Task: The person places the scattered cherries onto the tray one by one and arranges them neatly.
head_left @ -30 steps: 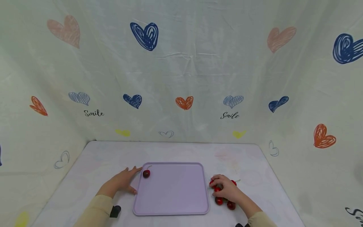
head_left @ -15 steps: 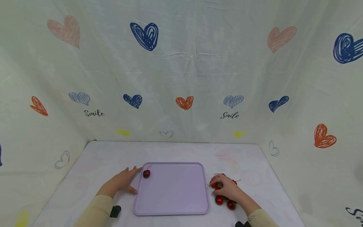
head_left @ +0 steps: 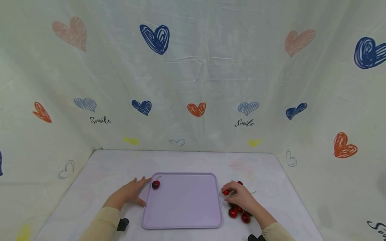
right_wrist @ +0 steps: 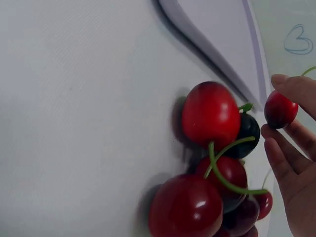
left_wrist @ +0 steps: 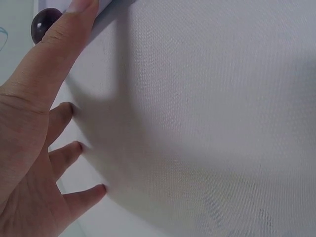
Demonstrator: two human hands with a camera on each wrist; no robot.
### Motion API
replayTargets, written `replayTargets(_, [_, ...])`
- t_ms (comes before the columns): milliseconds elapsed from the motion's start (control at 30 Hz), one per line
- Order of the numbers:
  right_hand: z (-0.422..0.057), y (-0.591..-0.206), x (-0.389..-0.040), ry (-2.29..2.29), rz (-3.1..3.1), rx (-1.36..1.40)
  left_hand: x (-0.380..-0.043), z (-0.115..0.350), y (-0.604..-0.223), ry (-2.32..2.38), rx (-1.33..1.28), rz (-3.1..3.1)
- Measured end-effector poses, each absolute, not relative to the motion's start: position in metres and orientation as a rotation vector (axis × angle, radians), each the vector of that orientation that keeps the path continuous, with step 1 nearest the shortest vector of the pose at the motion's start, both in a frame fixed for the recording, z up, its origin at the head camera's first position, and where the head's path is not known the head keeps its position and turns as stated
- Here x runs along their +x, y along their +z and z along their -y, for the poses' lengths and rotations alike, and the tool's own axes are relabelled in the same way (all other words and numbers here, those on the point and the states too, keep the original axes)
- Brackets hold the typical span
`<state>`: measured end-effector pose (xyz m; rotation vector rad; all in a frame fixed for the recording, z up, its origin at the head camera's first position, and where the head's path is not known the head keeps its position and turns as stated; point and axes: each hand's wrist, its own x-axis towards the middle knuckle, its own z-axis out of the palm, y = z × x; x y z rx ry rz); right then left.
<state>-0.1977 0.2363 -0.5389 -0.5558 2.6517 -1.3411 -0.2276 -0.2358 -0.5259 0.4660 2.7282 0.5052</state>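
My left hand (head_left: 130, 193) rests at the left edge of a lilac tray (head_left: 187, 204), fingers spread and thumb touching the rim. In the left wrist view its thumb (left_wrist: 54, 52) lies against that rim. One dark red cherry (head_left: 155, 184) with a stem sits in the tray's far left corner. Right of the tray, my right hand (head_left: 241, 196) pinches another cherry (right_wrist: 280, 109) between thumb and fingers, above the pile. Several more cherries (right_wrist: 211, 114), red to nearly black with green stems, lie beneath and beside this hand, which partly hides them in the head view.
A white cloth covers the table (head_left: 120, 162). Behind it hangs a pale curtain (head_left: 196, 77) printed with hearts and "Smile". Black devices, one of them a small block (head_left: 122, 224), sit at both wrists.
My right hand has risen slightly away from the pile with a cherry between its fingers, exposing more of the cherries below. The left hand and the tray stay put.
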Motion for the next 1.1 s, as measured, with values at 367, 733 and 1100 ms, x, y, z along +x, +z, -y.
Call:
replayTargets(367, [-0.201,-0.520,-0.197,-1.580,-2.571,-0.419,-0.227,0.237,-0.525,0.500,0.436,-2.730])
replayTargets(733, [-0.164,-0.509,-0.197,-1.616,-2.549,-0.435,-0.227,0.238,-0.525,0.520,0.458,-2.733])
replayTargets(1100, [-0.132,-0.511,-0.200,-1.820,-2.268,-0.613,-0.229,0.236,-0.528,0.479,0.427,-2.726])
